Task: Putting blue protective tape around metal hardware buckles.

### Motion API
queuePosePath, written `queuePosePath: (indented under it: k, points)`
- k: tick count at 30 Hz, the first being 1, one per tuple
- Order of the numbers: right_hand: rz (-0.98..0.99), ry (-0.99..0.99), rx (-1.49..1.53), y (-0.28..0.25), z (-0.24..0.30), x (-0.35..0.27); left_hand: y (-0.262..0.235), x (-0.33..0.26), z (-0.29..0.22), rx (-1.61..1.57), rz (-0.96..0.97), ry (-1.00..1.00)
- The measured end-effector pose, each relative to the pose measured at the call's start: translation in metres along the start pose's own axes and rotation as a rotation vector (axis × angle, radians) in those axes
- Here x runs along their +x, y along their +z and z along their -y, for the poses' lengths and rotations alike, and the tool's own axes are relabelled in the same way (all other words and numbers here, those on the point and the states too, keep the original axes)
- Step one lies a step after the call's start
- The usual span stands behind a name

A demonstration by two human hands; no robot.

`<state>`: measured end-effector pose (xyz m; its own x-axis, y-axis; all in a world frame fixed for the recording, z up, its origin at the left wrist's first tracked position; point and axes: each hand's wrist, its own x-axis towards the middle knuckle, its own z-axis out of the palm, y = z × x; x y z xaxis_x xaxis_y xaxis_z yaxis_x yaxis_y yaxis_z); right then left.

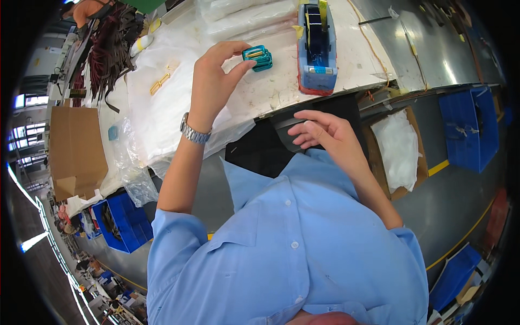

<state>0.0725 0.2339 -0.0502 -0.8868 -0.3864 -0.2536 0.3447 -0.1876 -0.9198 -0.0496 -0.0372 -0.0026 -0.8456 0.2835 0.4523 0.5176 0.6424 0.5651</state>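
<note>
My left hand, with a metal watch on its wrist, reaches over the white worktable. Its thumb and index finger close on a small stack of buckles, gold in colour and covered with teal film. The other fingers are partly hidden behind the hand. Lower and to the right, my right hand is held in front of the table edge, fingers loosely apart and nothing in them. To the left, some gold buckles lie on a white sheet.
A blue tape dispenser stands right of the buckles. Rolled clear plastic lies at the back, dark straps hang at far left. Beside the table are a brown carton, an open box with white lining and blue bins.
</note>
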Motion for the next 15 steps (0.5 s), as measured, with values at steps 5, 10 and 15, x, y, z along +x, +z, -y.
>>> queuePosePath:
  k: [5, 10, 15]
  points:
    - [-0.001, 0.02, -0.003, -0.003, -0.009, -0.004, 0.012, 0.01, 0.017, -0.018, 0.159, -0.164]
    - [0.008, 0.024, -0.003, -0.008, -0.013, -0.006, 0.009, 0.013, 0.013, 0.038, 0.182, -0.085]
    - [-0.071, -0.041, -0.015, -0.004, 0.006, -0.012, 0.001, 0.015, 0.005, 0.122, 0.124, 0.044]
